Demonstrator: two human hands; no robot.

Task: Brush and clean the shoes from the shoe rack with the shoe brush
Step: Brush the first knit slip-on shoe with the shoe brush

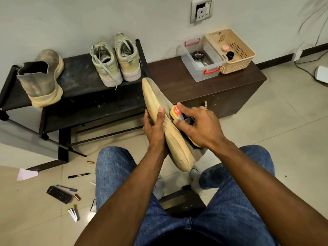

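Note:
My left hand (154, 126) grips a dusty tan shoe (160, 110) by its sole, tilted on its side above my knees, toe pointing away. My right hand (197, 125) holds a yellow shoe brush (175, 111) with a red label against the shoe's upper. On the black shoe rack (83, 82) stands the matching tan shoe (41, 80) at the left. A pair of pale green sneakers (115, 59) sits at the rack's right end.
A dark wooden cabinet (204, 89) right of the rack carries a clear box (202, 59) with a polish tin and a beige basket (232, 50). Pens, batteries and a remote (59, 194) lie on the tiled floor at the left. A dark box (182, 201) sits between my legs.

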